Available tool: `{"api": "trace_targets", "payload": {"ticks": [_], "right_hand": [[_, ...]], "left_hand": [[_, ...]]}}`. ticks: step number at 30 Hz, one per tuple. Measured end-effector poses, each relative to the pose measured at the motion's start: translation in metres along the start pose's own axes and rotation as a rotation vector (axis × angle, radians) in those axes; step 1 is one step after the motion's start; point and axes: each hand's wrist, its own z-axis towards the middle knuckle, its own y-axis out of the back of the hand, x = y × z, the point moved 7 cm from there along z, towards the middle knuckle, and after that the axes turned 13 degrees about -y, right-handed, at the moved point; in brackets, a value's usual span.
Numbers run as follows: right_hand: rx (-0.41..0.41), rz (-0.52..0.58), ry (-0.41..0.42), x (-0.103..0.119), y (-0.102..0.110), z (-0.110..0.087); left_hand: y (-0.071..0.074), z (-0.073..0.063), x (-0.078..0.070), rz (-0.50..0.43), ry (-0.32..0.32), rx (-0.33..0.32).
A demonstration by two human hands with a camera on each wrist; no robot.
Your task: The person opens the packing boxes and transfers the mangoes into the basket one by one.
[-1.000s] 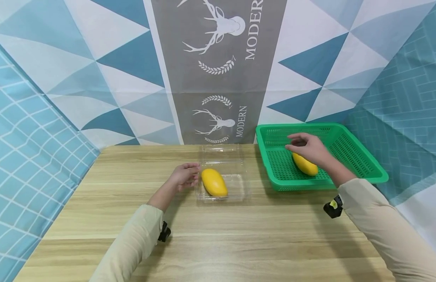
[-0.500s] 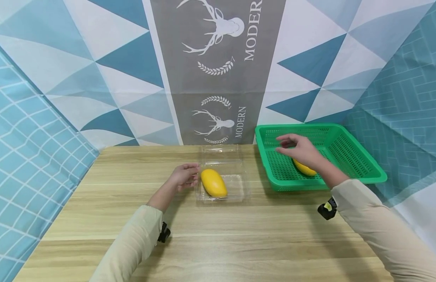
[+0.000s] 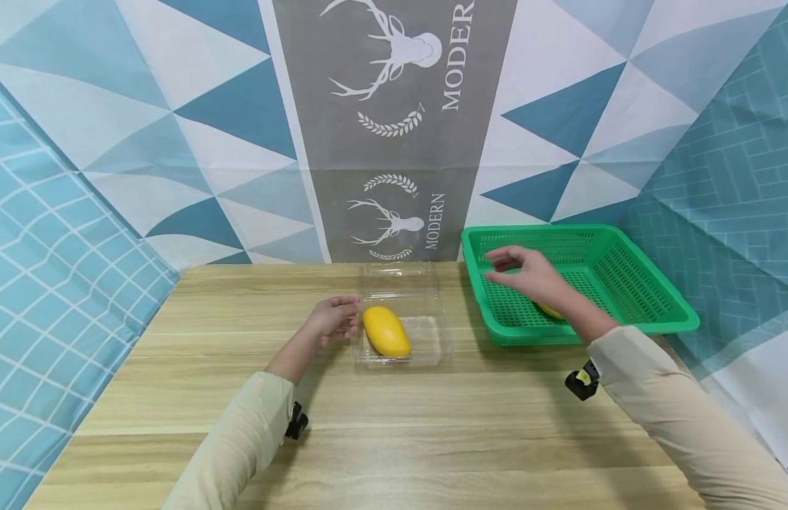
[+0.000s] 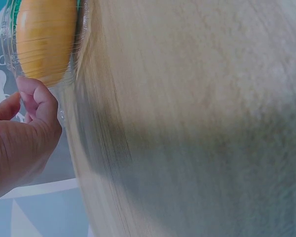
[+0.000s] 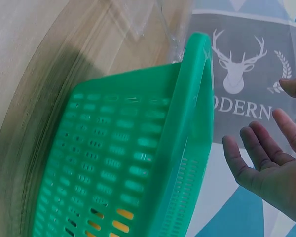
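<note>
A yellow mango [image 3: 386, 331] lies in the left half of a clear plastic box [image 3: 425, 336] with its lid folded back. My left hand [image 3: 333, 320] is beside the box's left wall, its loosely bent fingertips right at the edge; the left wrist view has them just below the mango [image 4: 45, 42]. My right hand [image 3: 527, 275] hovers over the left part of a green basket [image 3: 648, 283], thumb and fingers spread apart with nothing between them. Under the right wrist a second mango [image 3: 550, 310] is mostly hidden; yellow shows through the basket's slots in the right wrist view.
The box and basket stand on a wooden table [image 3: 394, 439], near its back edge. A patterned cloth backdrop [image 3: 394, 142] with deer prints rises right behind them, and blue cloth hangs at both sides.
My right hand has moved left across the basket with nothing in it, and its forearm now covers more of the mango there. My left hand and the box have stayed in place.
</note>
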Motion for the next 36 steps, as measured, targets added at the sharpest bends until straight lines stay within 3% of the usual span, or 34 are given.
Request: {"api": "trace_targets", "payload": {"ticks": [6, 21, 36], "right_hand": [[0.017, -0.003, -0.027, 0.003, -0.007, 0.002], [0.022, -0.028, 0.010, 0.018, -0.023, 0.004], [0.036, 0.023, 0.047, 0.031, -0.042, 0.007]], "left_hand": [[0.000, 0.000, 0.000, -0.001, -0.005, 0.005], [0.000, -0.001, 0.000, 0.009, -0.003, -0.004], [-0.001, -0.001, 0.001, 0.012, -0.006, -0.005]]}}
